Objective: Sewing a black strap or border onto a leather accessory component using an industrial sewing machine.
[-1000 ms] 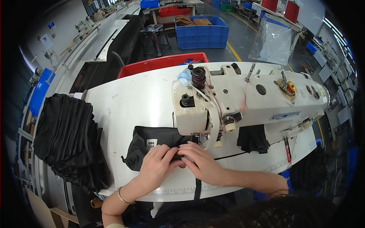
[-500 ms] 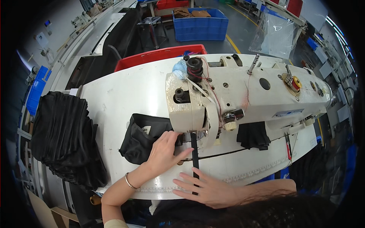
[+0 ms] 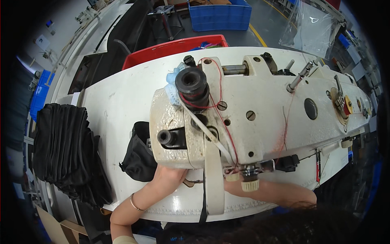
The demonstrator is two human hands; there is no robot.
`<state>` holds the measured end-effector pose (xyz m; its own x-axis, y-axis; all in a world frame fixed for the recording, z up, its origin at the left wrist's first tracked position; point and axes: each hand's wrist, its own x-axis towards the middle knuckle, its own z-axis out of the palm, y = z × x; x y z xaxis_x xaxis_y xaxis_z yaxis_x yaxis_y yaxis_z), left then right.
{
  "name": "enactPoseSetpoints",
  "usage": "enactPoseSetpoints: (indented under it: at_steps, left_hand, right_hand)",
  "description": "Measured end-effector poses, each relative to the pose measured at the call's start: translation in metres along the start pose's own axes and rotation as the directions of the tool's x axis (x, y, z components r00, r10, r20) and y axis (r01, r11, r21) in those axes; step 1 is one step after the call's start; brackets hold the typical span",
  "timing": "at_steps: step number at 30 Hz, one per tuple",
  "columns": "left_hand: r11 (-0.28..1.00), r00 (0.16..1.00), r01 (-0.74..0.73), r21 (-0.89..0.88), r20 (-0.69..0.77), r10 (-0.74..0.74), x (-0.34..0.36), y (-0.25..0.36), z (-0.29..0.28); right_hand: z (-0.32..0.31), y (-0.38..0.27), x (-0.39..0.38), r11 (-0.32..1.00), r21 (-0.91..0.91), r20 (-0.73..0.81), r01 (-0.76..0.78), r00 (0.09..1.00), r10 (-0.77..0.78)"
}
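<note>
A worn white sewing machine (image 3: 260, 118) fills the middle of the view, with red thread running over its head. A crumpled black fabric piece (image 3: 138, 156) lies on the white table (image 3: 118, 101) just left of the machine head. My left hand (image 3: 168, 177), a thin bracelet on its wrist, reaches in beside this fabric, and its fingers are hidden under the machine head. My right forearm (image 3: 280, 192) comes in from the right below the machine, and its hand is hidden behind the head. A black strap (image 3: 202, 207) hangs over the table's front edge.
A tall stack of folded black fabric (image 3: 65, 154) sits at the table's left end. Behind the table stand a red bin (image 3: 170, 49) and a blue crate (image 3: 219, 16). A clear plastic bag (image 3: 310, 24) is at the back right.
The camera has dropped close over the machine head. My right hand slid from the table's front edge in under the head and out of sight. My left hand stays by the black fabric.
</note>
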<state>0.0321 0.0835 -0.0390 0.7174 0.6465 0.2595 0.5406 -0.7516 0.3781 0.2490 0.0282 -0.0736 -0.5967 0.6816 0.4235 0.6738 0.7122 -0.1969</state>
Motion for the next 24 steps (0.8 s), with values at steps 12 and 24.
enactPoseSetpoints:
  at_steps: [12,24]
  left_hand:
    - [0.999,1.0,-0.018,-0.029,0.018,0.018,-0.003,0.016,-0.002]
    - [0.993,1.0,0.029,-0.111,0.015,-0.028,-0.006,0.009,0.008]
  right_hand:
    - [-0.023,-0.005,-0.005,0.991,0.126,0.193,-0.044,0.981,0.019]
    - [-0.016,-0.006,-0.008,0.997,0.08,0.136,0.021,0.99,-0.032]
